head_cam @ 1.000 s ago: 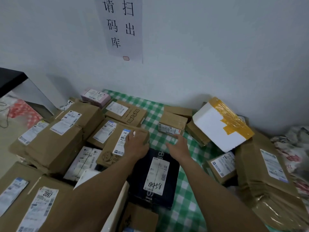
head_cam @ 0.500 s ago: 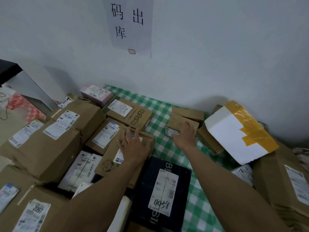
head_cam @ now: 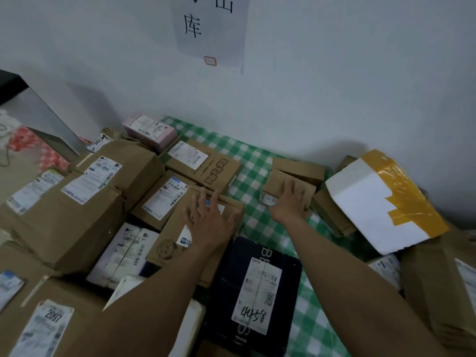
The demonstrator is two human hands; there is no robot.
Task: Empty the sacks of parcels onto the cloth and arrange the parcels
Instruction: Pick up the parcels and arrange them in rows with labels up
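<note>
Nearest you: black parcel [head_cam: 255,292] marked 4458, on checked cloth [head_cam: 253,157]. Your left grip [head_cam: 208,222] apart, fingers spread flat on brown box [head_cam: 167,244] just left of it. Further back, your right grip [head_cam: 291,204] apart, fingers laid over small brown box [head_cam: 277,185], near white foam box [head_cam: 365,207].

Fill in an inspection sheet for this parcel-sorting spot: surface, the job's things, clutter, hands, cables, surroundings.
Surface: green checked cloth, mostly covered, with a bare strip in the middle.
Job's things: many brown boxes; a dark parcel marked 4458; a white foam box with yellow tape, tilted; a pink box by the wall. No sacks seen.
Clutter: red patterned fabric at far left.
Hands: left hand flat, fingers spread, on a flat brown box; right hand laid on a small brown box.
Cables: one thin dark cord at the far left edge.
Surroundings: white wall with a paper notice; dark tabletop at left.
</note>
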